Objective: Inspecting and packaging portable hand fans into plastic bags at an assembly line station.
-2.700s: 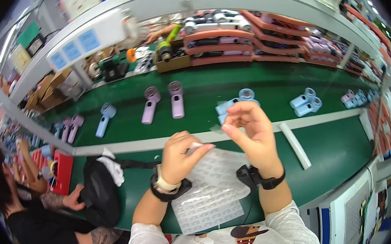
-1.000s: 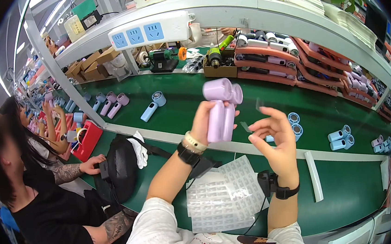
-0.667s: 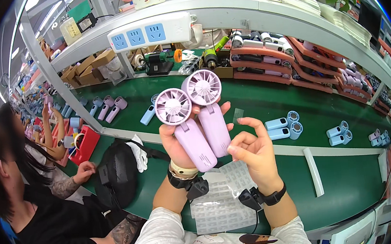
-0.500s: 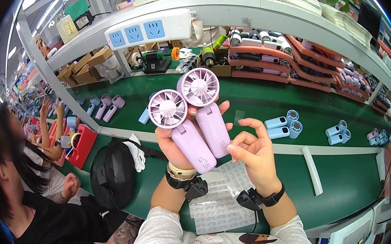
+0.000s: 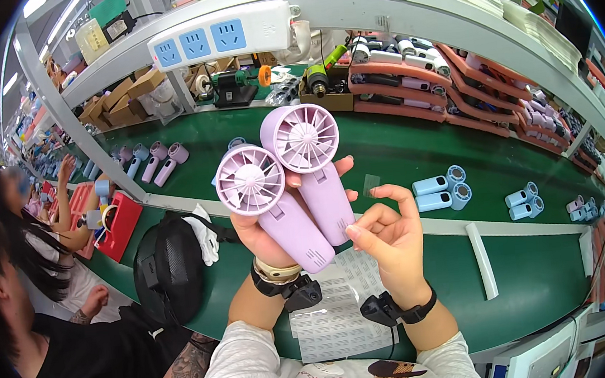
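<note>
Two lilac handheld fans lie side by side in my left hand (image 5: pixel 253 238), fingers wrapped behind their handles. The left fan (image 5: pixel 295 233) overlaps the right fan (image 5: pixel 327 205); both round grilles face up toward me. Near the right fan's handle base is my right hand (image 5: pixel 393 242), its thumb tip at the handle's edge; whether it presses there I cannot tell. A small clear film sticker (image 5: pixel 372 183) clings to the raised right index fingertip, while the other fingers curl in. Beneath my hands lie sheets of printed clear labels (image 5: pixel 342 315) on the green table.
Blue fans (image 5: pixel 432 192) stand in pairs at right, near a white strip (image 5: pixel 481 260). A black bag (image 5: pixel 169 272) lies left, beside seated co-workers. A power strip (image 5: pixel 221 39) hangs from the shelf; behind are stacked pink trays (image 5: pixel 398 94) and a green heat gun (image 5: pixel 318 79).
The two lilac fans have shifted slightly left, and their grilles look larger and closer. My right hand keeps nearly the same pose, sticker still on the fingertip. The whole view has shifted a little.
</note>
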A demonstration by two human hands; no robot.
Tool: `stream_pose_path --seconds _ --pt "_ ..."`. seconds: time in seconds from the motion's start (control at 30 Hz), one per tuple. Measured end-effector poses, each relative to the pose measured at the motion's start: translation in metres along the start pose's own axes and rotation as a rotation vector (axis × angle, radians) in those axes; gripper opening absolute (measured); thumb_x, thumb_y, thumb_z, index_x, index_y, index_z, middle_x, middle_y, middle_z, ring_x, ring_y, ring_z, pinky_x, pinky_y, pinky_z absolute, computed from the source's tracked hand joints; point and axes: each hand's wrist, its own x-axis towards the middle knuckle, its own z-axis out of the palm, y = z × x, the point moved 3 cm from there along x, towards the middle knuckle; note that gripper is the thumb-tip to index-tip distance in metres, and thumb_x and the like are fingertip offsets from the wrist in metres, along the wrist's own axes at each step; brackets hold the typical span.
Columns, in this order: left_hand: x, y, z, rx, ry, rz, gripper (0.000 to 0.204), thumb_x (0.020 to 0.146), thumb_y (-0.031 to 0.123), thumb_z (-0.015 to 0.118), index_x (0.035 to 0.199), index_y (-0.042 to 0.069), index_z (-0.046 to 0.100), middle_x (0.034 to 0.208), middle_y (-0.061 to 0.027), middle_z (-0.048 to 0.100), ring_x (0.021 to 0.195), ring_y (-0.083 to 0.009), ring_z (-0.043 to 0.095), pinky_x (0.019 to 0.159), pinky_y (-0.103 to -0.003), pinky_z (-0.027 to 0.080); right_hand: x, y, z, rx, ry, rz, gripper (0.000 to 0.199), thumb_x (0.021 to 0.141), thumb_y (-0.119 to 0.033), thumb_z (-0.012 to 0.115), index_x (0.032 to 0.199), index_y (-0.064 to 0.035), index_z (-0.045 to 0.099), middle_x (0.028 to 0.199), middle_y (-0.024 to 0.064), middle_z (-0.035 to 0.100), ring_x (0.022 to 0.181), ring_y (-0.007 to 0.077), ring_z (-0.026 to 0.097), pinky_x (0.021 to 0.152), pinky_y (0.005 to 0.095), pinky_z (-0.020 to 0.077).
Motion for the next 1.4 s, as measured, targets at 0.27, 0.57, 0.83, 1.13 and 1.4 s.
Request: stream_pose_path --seconds 0.27,0.57,0.83,1.13,1.4 --pt "0.000 0.000 -0.008 -0.030 -0.070 0.008 0.053 0.084 0.059 0.045 0.101 0.009 0.053 0.137 -0.0239 0.039 0.124 -0.0447 0.043 0.090 -0.062 0.045 0.002 0.018 -0.002 -0.263 0.045 -0.276 0.052 0.079 0.002 0.069 0.119 -0.0065 0.037 0.079 0.0022 0.050 0.069 0.0062 0.047 0.062 0.0192 0.0390" --pt "0.014 -0.017 -0.034 0.141 -0.078 -0.196 0.050 0.083 0.048 0.048 0.113 0.008 0.053 0.131 -0.0217 0.047 0.124 -0.0413 0.044 0.092 -0.056 0.046 0.010 -0.013 -0.016 -0.009 0.036 -0.152 0.049 0.080 0.007 0.062 0.120 -0.0064 0.036 0.083 0.0014 0.046 0.073 0.0059 0.045 0.066 0.0190 0.0398" --pt "0.046 -0.091 -0.132 1.968 -0.662 -0.537 0.052 0.076 0.038 0.056 0.119 0.008 0.056 0.130 -0.0157 0.046 0.117 -0.0345 0.047 0.096 -0.044 0.038 -0.004 -0.048 -0.033 -0.156 0.095 -0.347 0.045 0.080 0.006 0.059 0.119 -0.0058 0.039 0.084 0.0026 0.049 0.075 0.0076 0.046 0.069 0.0213 0.0385" --pt "0.061 -0.110 -0.203 2.032 -0.594 -0.541 0.051 0.073 0.047 0.064 0.114 0.018 0.060 0.120 -0.0137 0.052 0.114 -0.0339 0.048 0.094 -0.047 0.037 -0.008 -0.060 -0.038 -0.348 0.103 -0.536 0.040 0.083 0.003 0.052 0.121 -0.0041 0.042 0.083 0.0033 0.049 0.069 0.0083 0.042 0.063 0.0197 0.0347" --pt "0.070 -0.018 -0.233 2.569 -0.133 -0.101 0.050 0.069 0.036 0.070 0.113 0.015 0.056 0.121 -0.0137 0.049 0.115 -0.0317 0.046 0.091 -0.049 0.037 -0.004 -0.066 -0.051 -0.484 0.156 -0.714 0.010 0.091 -0.003 0.048 0.100 -0.0021 0.051 0.084 0.0041 0.048 0.075 0.0114 0.042 0.068 0.0224 0.0355"
